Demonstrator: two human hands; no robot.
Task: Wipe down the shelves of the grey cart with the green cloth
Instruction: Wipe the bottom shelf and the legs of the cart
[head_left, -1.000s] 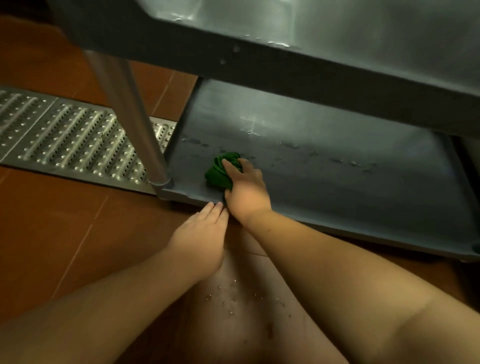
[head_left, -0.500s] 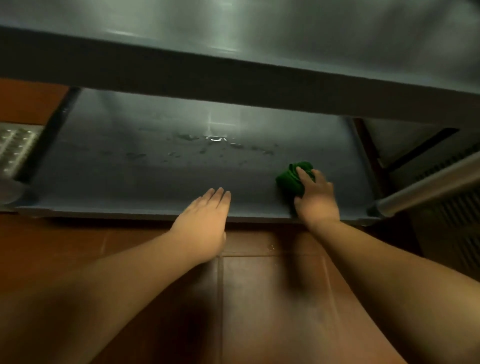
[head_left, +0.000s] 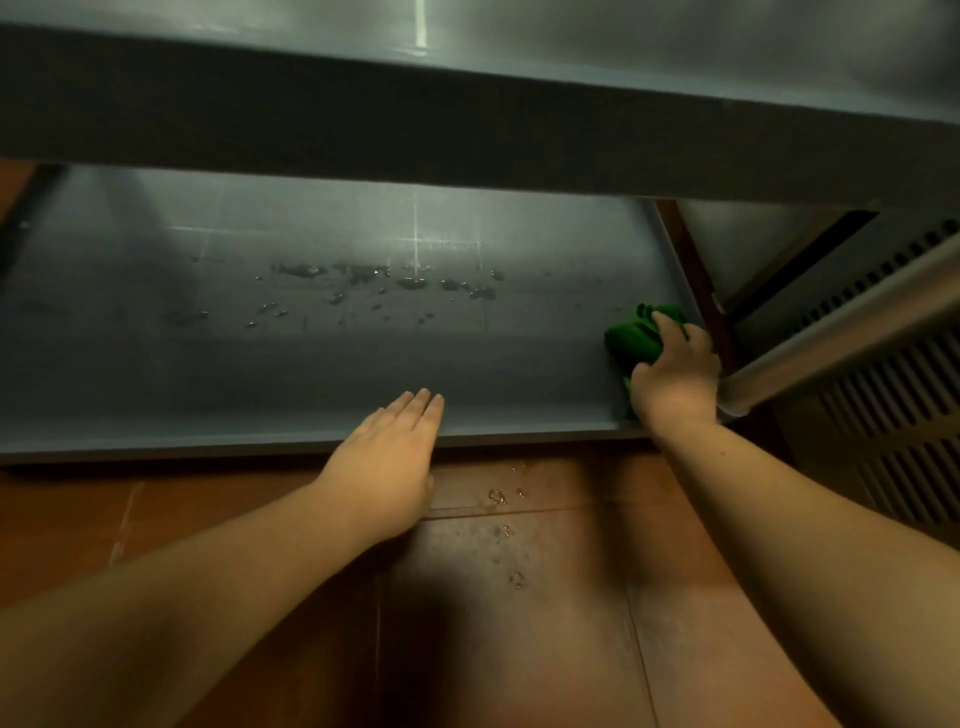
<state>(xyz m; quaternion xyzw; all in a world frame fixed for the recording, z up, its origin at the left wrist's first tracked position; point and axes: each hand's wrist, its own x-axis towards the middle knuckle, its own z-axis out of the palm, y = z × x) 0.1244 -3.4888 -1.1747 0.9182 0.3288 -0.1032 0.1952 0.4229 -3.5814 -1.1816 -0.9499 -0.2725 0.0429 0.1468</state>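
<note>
The grey cart's bottom shelf (head_left: 156, 374) stretches across the middle of the head view, under the dark front edge of the shelf above (head_left: 467, 130). Water drops (head_left: 410, 283) lie on its centre. My right hand (head_left: 675, 379) grips the bunched green cloth (head_left: 631, 338) and presses it onto the shelf's near right corner. My left hand (head_left: 389, 457) lies flat, fingers together, on the shelf's front lip near the middle, holding nothing.
A metal cart post (head_left: 852, 332) rises at the right corner, beside my right hand. Behind it is a slatted vent panel (head_left: 893, 426). The red-brown tiled floor (head_left: 519, 623) in front carries a few water drops.
My right hand has swept the cloth along the shelf from its left corner to its right corner. My left hand has stayed on the front lip.
</note>
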